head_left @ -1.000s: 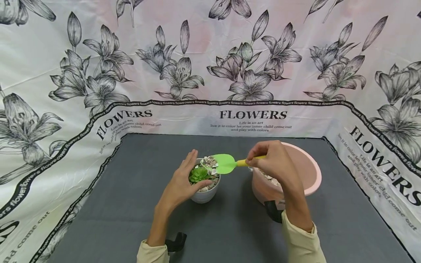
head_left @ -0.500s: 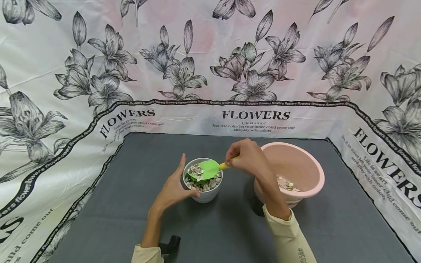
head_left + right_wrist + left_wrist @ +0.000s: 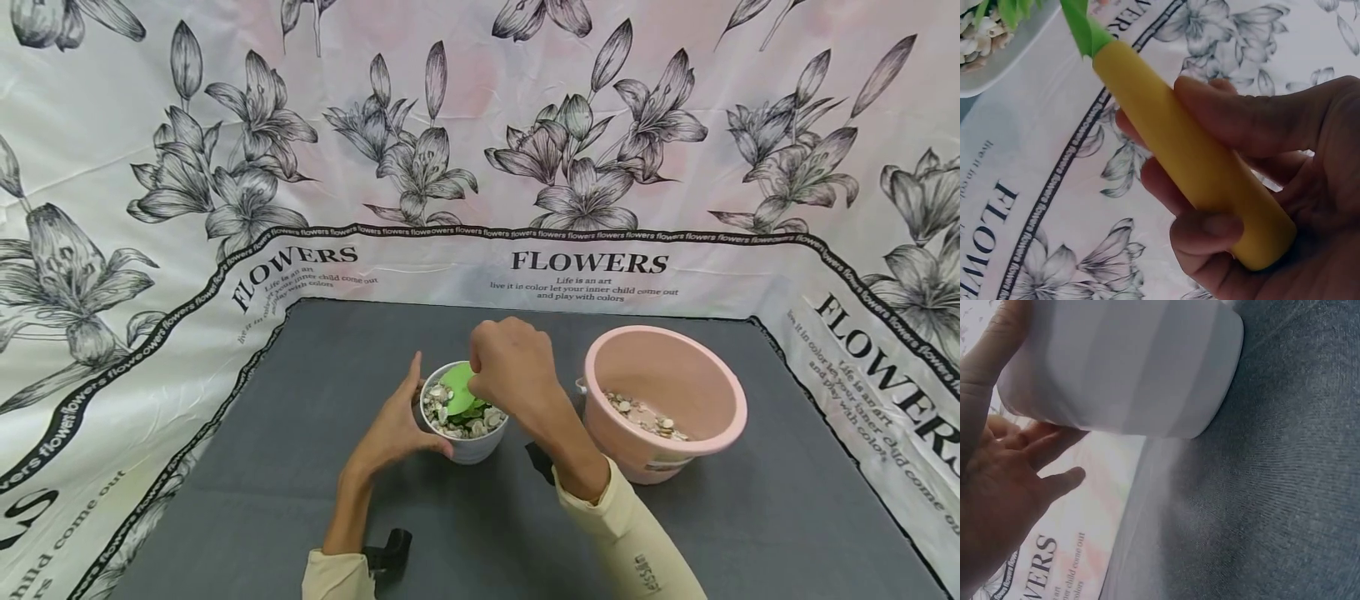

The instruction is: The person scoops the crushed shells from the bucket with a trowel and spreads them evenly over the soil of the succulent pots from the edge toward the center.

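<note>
My right hand [image 3: 513, 362] grips the yellow handle [image 3: 1179, 144] of a small trowel with a light green blade [image 3: 457, 388]. The blade tips down over a small white flower pot [image 3: 474, 452], in among pale stone chips [image 3: 483, 423] and a green succulent [image 3: 471, 412] partly covered by it. My left hand [image 3: 393, 433] holds the pot from the left, thumb at the front and fingers round the back. In the left wrist view the pot [image 3: 1129, 362] stands on the grey cloth, its ridged wall between thumb and fingers [image 3: 1054, 444].
A pink bucket [image 3: 667, 367] stands to the right, close to my right forearm, with stone chips [image 3: 645, 417] at its bottom. Grey cloth [image 3: 300, 467] covers the table. A flower-printed sheet [image 3: 450, 258] rises behind and along both sides.
My right hand has moved left from beside the bucket, bringing the trowel over the pot and turning its blade down. Chips that lay on the blade are now in the pot. The left hand stays at the pot.
</note>
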A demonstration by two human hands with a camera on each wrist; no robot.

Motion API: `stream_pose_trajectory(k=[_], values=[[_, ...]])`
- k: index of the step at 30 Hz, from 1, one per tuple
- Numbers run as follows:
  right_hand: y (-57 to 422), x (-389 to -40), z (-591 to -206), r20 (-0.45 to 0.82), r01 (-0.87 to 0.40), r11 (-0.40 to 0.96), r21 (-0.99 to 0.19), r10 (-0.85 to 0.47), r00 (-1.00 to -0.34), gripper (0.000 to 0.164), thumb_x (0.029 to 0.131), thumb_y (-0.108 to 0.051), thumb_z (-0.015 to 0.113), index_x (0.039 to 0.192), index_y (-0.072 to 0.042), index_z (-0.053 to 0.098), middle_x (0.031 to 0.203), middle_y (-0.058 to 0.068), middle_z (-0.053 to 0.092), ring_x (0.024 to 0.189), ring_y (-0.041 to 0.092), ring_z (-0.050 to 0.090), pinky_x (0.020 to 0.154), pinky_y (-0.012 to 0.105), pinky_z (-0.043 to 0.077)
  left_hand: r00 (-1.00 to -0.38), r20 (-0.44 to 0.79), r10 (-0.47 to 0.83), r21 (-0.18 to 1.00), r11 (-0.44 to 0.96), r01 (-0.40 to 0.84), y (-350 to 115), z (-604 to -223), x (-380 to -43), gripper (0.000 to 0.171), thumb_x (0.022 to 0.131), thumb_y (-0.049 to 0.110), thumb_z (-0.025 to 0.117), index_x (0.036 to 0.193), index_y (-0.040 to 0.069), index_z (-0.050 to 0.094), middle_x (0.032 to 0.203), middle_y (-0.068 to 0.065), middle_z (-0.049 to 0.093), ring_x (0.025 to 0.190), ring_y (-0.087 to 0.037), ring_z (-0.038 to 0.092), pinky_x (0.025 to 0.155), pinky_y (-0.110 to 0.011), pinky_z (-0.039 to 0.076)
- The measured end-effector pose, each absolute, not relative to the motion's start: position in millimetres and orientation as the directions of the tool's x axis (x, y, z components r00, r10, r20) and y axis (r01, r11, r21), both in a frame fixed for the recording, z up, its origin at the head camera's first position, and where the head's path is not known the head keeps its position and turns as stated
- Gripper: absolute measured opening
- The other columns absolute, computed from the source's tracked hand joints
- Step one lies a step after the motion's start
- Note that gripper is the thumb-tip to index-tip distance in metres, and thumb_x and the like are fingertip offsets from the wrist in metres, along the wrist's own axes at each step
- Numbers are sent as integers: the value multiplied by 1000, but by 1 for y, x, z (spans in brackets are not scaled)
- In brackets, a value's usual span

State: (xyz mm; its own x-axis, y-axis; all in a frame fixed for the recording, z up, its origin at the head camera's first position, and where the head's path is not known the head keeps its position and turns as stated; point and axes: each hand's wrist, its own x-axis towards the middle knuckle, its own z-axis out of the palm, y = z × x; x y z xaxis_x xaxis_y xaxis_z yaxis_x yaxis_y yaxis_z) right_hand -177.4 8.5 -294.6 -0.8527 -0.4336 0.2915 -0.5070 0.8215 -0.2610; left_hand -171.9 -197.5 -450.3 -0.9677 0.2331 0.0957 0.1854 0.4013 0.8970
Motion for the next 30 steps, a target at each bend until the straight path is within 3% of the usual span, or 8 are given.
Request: stream_pose_trajectory(k=[3,7,11,19,22,25,28,30], values=[[0,-173,-294,338,-513,837,-188,-436,-834,44,70,4,73,51,-20,41,51,-8,22,53,11,23,46,26,19,-967,101,233,873,446,198,-197,-449,-172,144,63,31,102,170,11,7,155,-23,43,135,-35,54,108,-53,48],[-7,-169,-293,354,-482,869,-115,-417,-837,34,73,-5,82,56,-18,56,51,-4,45,62,18,50,47,33,43,-964,137,227,837,494,235,-196,-449,-172,128,62,28,103,165,6,30,132,-19,50,119,-29,54,106,-50,48],[-10,-166,-291,365,-464,882,-85,-405,-838,21,74,-9,85,65,-15,68,60,1,61,77,25,62,56,41,55,-964,157,213,862,447,239,-195,-450,-171,112,61,22,103,154,3,44,137,-16,50,126,-30,58,111,-50,51],[-8,-164,-290,394,-459,886,-65,-399,-828,15,73,-8,83,70,-15,70,63,2,64,80,25,61,56,42,56,-964,155,216,906,358,226,-192,-451,-168,97,65,18,102,141,5,42,148,-16,55,137,-35,58,113,-52,49],[-4,-164,-289,408,-459,886,-70,-394,-823,22,70,-6,82,64,-16,64,59,1,58,77,25,59,53,42,53,-976,125,179,902,389,187,-190,-449,-166,112,61,19,104,150,4,38,141,-16,56,128,-32,60,108,-50,51],[-1,-166,-288,414,-475,875,-95,-399,-818,36,69,0,77,55,-17,48,53,-4,38,69,21,51,47,35,42,-981,125,146,869,461,179,-187,-448,-165,125,57,21,106,159,4,35,135,-16,53,118,-26,55,103,-47,50],[5,-166,-286,404,-482,866,-134,-397,-824,46,66,6,67,54,-20,30,58,-6,18,64,18,37,48,31,27,-982,143,125,826,531,188,-185,-446,-164,122,55,22,106,157,3,42,129,-16,51,112,-23,50,102,-46,49],[11,-166,-285,408,-476,865,-158,-382,-829,44,63,7,62,55,-20,28,61,-6,15,66,18,31,50,31,24,-980,157,120,815,545,197,-183,-446,-164,117,54,22,106,153,1,46,129,-17,52,112,-24,49,102,-47,48]])
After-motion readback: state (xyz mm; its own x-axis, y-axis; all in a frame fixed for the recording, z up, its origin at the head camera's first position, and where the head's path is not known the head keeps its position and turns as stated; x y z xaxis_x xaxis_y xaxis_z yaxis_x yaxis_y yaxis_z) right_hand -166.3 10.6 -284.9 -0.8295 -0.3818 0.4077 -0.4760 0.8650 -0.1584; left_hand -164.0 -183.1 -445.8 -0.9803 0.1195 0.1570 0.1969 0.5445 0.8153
